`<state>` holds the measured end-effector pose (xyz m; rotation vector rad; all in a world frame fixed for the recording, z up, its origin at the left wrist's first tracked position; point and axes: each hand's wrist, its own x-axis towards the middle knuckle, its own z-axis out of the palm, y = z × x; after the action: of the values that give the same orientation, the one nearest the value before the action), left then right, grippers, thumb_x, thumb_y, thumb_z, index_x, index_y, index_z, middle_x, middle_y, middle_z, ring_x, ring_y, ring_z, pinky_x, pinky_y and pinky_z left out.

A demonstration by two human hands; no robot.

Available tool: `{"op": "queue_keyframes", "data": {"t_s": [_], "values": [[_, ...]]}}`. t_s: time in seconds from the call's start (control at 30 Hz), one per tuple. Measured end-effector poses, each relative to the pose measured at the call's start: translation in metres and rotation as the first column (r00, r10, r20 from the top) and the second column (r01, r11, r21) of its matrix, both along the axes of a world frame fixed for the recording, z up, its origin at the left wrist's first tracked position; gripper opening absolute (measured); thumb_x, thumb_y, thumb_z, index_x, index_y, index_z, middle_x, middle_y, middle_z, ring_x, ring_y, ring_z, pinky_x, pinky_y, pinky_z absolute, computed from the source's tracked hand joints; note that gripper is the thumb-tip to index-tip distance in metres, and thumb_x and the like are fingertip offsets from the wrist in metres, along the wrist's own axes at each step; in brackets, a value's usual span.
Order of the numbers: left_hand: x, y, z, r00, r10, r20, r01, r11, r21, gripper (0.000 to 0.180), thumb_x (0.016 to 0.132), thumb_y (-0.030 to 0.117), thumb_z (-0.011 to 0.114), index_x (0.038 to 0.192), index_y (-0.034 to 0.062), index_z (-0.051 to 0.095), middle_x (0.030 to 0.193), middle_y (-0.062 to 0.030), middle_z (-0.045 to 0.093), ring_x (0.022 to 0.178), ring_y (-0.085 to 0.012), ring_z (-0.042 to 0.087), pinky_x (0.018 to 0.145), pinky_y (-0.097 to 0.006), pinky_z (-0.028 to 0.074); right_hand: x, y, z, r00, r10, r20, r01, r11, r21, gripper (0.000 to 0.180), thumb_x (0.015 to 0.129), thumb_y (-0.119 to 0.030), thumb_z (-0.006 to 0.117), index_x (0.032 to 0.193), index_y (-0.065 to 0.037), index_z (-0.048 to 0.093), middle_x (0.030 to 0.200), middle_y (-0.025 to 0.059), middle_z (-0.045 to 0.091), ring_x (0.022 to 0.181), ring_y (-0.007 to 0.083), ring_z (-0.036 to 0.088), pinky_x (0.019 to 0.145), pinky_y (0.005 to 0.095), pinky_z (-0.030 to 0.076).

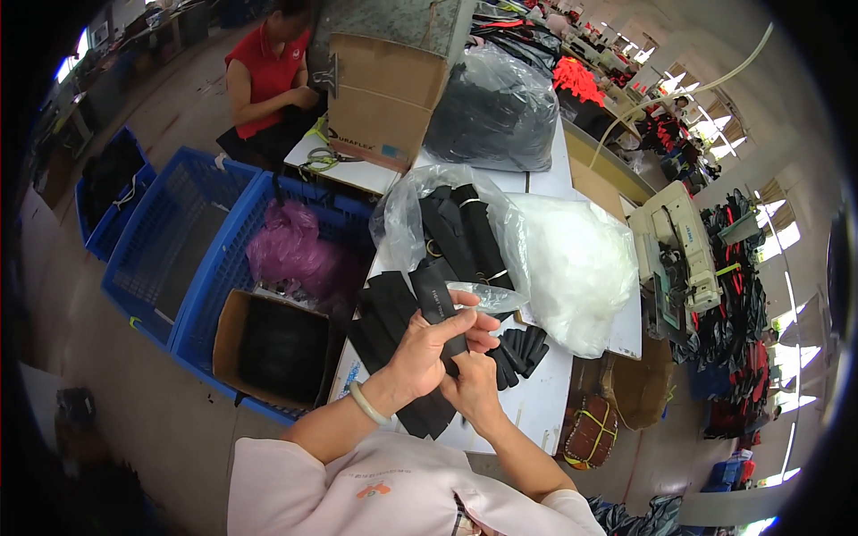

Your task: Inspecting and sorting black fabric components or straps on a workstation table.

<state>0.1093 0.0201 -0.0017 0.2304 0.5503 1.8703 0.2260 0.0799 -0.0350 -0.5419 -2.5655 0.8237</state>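
My left hand wraps around a rolled black fabric piece and holds it upright above the white table. My right hand sits just under it, gripping the lower end of the same roll, near a small clear plastic bag at the roll's top. Flat black fabric pieces lie stacked under my hands. More black pieces lie to the right. An open clear bag of black bundles lies behind.
A heap of clear plastic bags lies right of the bundles. A cardboard box and a big bag of black goods stand at the far end. Blue crates and a carton stand left. A person in red sits beyond. A sewing machine stands right.
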Motion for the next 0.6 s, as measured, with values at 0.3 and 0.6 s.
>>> {"op": "queue_keyframes", "data": {"t_s": [0.3,0.6], "values": [[-0.023,0.002,-0.001,0.996,0.020,-0.092,-0.004,0.985,0.173,0.023,0.089,0.025,0.064,0.086,0.0027,0.061,0.060,-0.0015,0.051,0.051,-0.0097,0.047,0.050,-0.025,0.039,0.015,-0.005,0.014,0.951,0.099,-0.294,-0.077,0.993,0.085,0.033,0.065,-0.011,0.078,0.097,-0.009,0.070,0.106,0.0146,0.055,0.086,0.0272,0.058,0.071,0.0352,0.050],[0.001,0.001,0.000,0.184,0.371,-0.910,-0.393,0.876,0.278,0.015,0.076,0.005,0.073,0.079,0.0039,0.058,0.066,-0.0074,0.057,0.058,-0.0193,0.058,0.052,-0.030,0.043,0.008,0.013,0.099,0.883,-0.016,-0.468,0.031,0.999,0.025,0.027,0.066,-0.008,0.076,0.091,-0.003,0.069,0.113,0.0187,0.051,0.099,0.0282,0.050,0.083,0.0370,0.042]]}}
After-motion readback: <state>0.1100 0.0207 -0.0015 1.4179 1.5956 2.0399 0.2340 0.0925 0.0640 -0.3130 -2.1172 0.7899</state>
